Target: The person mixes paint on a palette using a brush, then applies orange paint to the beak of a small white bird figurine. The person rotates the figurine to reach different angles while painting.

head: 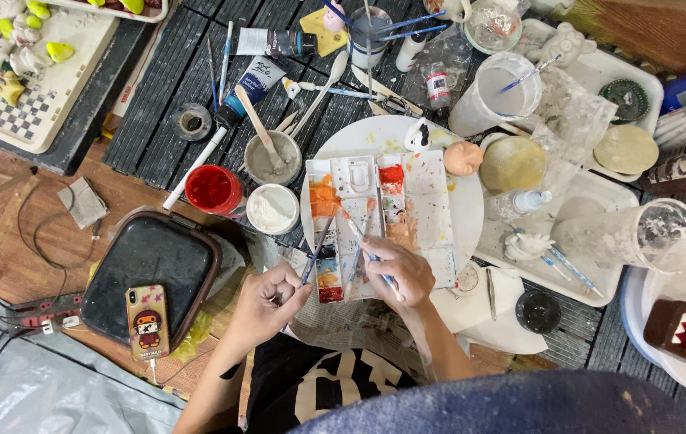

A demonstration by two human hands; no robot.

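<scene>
My left hand [267,299] pinches a thin dark paintbrush [316,255] whose tip reaches the orange paint on the white paint palette [431,201]. In my right hand [401,269] I hold a blue-handled brush [363,245] that points up-left, its bristles over the orange wells. The palette lies on a round white plate [391,133] and has orange, red and peach paint in its wells. Both hands rest at the palette's near edge.
A red paint cup [214,190], a white paint cup [271,208] and a grey cup with a stick [273,157] stand left of the palette. A phone [147,321] lies on a dark tray [150,257]. Paint tubes, brushes, plastic cups and clay figures crowd the slatted table.
</scene>
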